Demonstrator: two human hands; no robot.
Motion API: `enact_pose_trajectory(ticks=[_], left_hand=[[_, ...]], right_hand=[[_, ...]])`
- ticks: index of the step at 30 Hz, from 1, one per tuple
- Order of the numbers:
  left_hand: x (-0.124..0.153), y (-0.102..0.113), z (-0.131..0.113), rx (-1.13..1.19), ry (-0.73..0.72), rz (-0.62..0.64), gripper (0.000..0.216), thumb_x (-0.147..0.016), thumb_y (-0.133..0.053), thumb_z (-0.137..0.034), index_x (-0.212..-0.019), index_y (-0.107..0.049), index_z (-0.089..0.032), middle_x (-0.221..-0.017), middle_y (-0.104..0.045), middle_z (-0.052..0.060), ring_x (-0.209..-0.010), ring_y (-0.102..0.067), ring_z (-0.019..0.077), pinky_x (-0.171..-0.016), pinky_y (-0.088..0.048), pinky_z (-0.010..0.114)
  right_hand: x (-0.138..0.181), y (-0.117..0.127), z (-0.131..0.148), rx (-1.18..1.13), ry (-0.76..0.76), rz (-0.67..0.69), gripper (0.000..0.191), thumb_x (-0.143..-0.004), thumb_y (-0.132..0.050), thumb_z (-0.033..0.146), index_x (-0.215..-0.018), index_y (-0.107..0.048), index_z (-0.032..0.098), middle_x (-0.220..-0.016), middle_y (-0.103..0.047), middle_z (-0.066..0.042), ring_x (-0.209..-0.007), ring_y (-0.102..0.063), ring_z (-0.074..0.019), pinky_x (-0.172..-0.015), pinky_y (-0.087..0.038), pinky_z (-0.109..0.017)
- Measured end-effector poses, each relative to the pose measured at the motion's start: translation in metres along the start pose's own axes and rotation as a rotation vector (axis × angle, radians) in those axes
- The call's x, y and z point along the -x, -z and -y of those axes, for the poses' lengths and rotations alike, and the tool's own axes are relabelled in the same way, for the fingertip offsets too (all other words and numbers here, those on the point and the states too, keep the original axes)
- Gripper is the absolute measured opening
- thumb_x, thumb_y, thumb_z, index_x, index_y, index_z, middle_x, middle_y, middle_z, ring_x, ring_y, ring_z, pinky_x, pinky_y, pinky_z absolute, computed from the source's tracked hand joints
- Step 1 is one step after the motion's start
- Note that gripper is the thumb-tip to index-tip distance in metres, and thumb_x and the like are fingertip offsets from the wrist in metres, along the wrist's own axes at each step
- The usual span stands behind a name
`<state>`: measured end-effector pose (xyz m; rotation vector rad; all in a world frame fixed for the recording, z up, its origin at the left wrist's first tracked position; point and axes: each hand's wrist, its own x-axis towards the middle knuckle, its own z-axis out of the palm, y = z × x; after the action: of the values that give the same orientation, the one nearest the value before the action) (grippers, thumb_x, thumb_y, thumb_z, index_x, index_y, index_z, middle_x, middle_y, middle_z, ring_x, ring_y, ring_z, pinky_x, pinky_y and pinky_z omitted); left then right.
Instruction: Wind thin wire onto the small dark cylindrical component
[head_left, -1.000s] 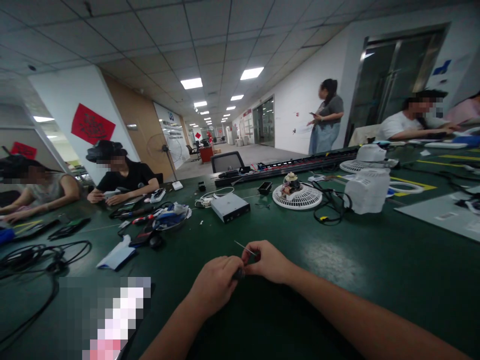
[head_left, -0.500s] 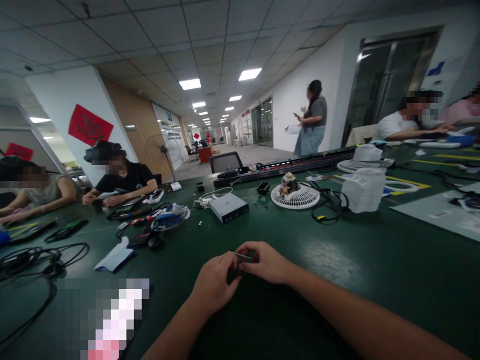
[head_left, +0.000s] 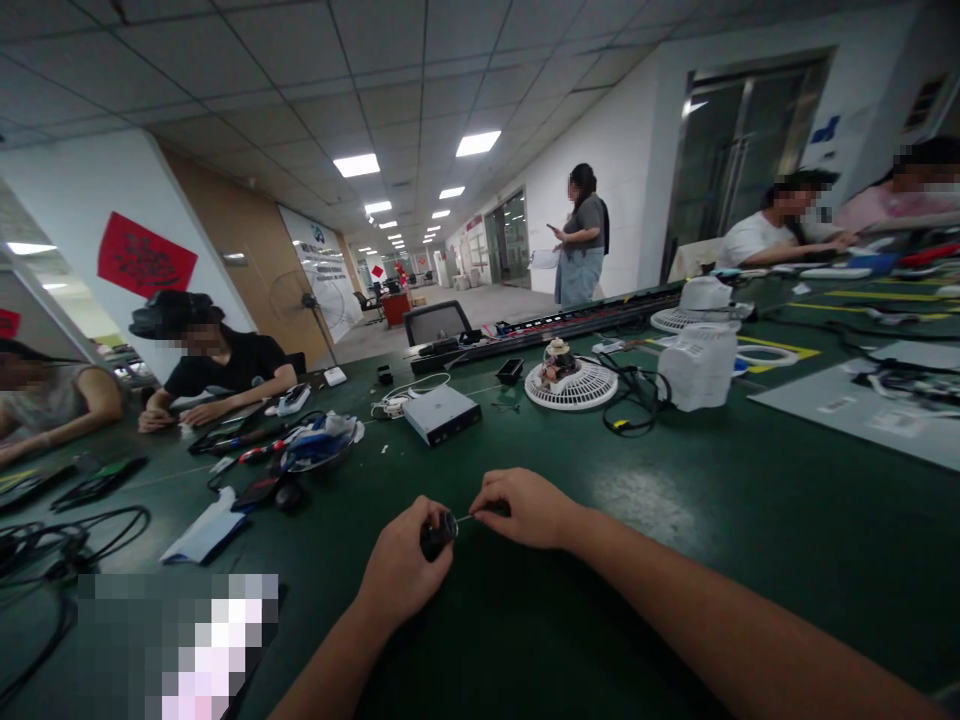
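My left hand (head_left: 401, 565) grips a small dark, rounded part (head_left: 439, 537) with a shiny rim facing right. Its exact kind I cannot make out. To the right, my right hand (head_left: 532, 508) pinches the dark handle of a small screwdriver (head_left: 466, 517). The thin metal shaft points left at the rim of the dark part; whether the tip touches it I cannot tell. Both hands are held above the near part of the green table (head_left: 540, 630).
Beyond my hands lie a grey box-shaped drive (head_left: 441, 412), a white fan grille with a motor (head_left: 570, 382) and a white housing (head_left: 699, 365). Cables (head_left: 60, 540), a blue-white cloth (head_left: 202, 527) and a black mouse (head_left: 289, 496) lie left. People sit at both sides of the table.
My hands have moved apart slightly, and the dark part in my left hand has come into view. The screwdriver shaft now points left at it. The camera has turned slightly right.
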<state>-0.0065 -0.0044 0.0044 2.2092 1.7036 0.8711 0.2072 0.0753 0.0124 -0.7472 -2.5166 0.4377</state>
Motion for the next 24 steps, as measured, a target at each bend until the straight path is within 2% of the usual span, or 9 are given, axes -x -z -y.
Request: enact_pose_trajectory(ticks=[5,8,12,14,17,21,24], left_hand=[[-0.0003,-0.0020,0.0004,-0.008,-0.010,-0.036,0.016,-0.076,-0.057,-0.015,-0.079,-0.043,-0.023,-0.097,-0.068,0.003,-0.087,-0.064,0.0197,-0.076,-0.048,0.034],[-0.0004,-0.0024,0.0016,-0.015,-0.007,0.001,0.017,-0.074,-0.058,-0.014,-0.080,-0.046,-0.023,-0.096,-0.069,0.002,-0.085,-0.064,0.0192,-0.073,-0.048,0.033],[-0.0004,-0.0022,0.0019,-0.009,0.001,0.021,0.016,-0.075,-0.058,-0.013,-0.080,-0.047,-0.023,-0.100,-0.069,0.002,-0.089,-0.064,0.0200,-0.075,-0.048,0.033],[-0.0004,-0.0021,0.0022,-0.005,0.013,0.020,0.016,-0.074,-0.058,-0.012,-0.079,-0.047,-0.023,-0.102,-0.069,0.002,-0.092,-0.064,0.0205,-0.077,-0.048,0.033],[-0.0003,-0.0024,0.0034,-0.001,0.015,0.022,0.016,-0.073,-0.057,-0.010,-0.078,-0.049,-0.023,-0.099,-0.069,0.003,-0.090,-0.064,0.0203,-0.076,-0.048,0.033],[-0.0009,-0.0033,0.0049,0.023,0.003,0.011,0.016,-0.073,-0.057,-0.010,-0.076,-0.047,-0.023,-0.099,-0.069,0.003,-0.093,-0.064,0.0205,-0.078,-0.049,0.034],[-0.0013,-0.0041,0.0055,0.040,0.007,0.017,0.018,-0.073,-0.059,-0.011,-0.076,-0.046,-0.023,-0.101,-0.070,0.003,-0.093,-0.065,0.0207,-0.079,-0.050,0.034]], right_hand=[[0.0004,-0.0026,0.0067,0.059,-0.006,-0.022,0.018,-0.083,-0.060,0.024,-0.092,-0.076,0.022,-0.086,-0.068,-0.004,-0.074,-0.060,-0.0159,-0.066,-0.040,-0.027],[0.0004,-0.0011,0.0100,0.017,-0.005,0.008,0.018,-0.083,-0.060,0.024,-0.091,-0.076,0.023,-0.086,-0.068,-0.003,-0.075,-0.060,-0.0154,-0.066,-0.041,-0.026],[0.0000,-0.0013,0.0091,0.092,-0.084,0.006,0.019,-0.084,-0.058,0.027,-0.091,-0.076,0.022,-0.088,-0.069,-0.004,-0.076,-0.061,-0.0170,-0.065,-0.040,-0.027],[0.0000,-0.0030,0.0072,0.105,-0.074,0.035,0.019,-0.083,-0.059,0.027,-0.090,-0.076,0.022,-0.086,-0.069,-0.004,-0.075,-0.061,-0.0174,-0.063,-0.040,-0.027],[0.0000,-0.0064,0.0052,0.054,-0.034,0.065,0.018,-0.082,-0.060,0.027,-0.088,-0.076,0.023,-0.082,-0.069,-0.003,-0.073,-0.061,-0.0166,-0.063,-0.040,-0.027],[-0.0010,-0.0085,0.0042,0.030,-0.107,-0.001,0.018,-0.082,-0.059,0.026,-0.087,-0.076,0.022,-0.083,-0.070,-0.004,-0.074,-0.061,-0.0170,-0.065,-0.041,-0.027],[-0.0015,-0.0082,0.0024,-0.076,-0.090,0.046,0.017,-0.081,-0.060,0.024,-0.088,-0.076,0.021,-0.081,-0.070,-0.003,-0.071,-0.061,-0.0156,-0.063,-0.041,-0.025]])
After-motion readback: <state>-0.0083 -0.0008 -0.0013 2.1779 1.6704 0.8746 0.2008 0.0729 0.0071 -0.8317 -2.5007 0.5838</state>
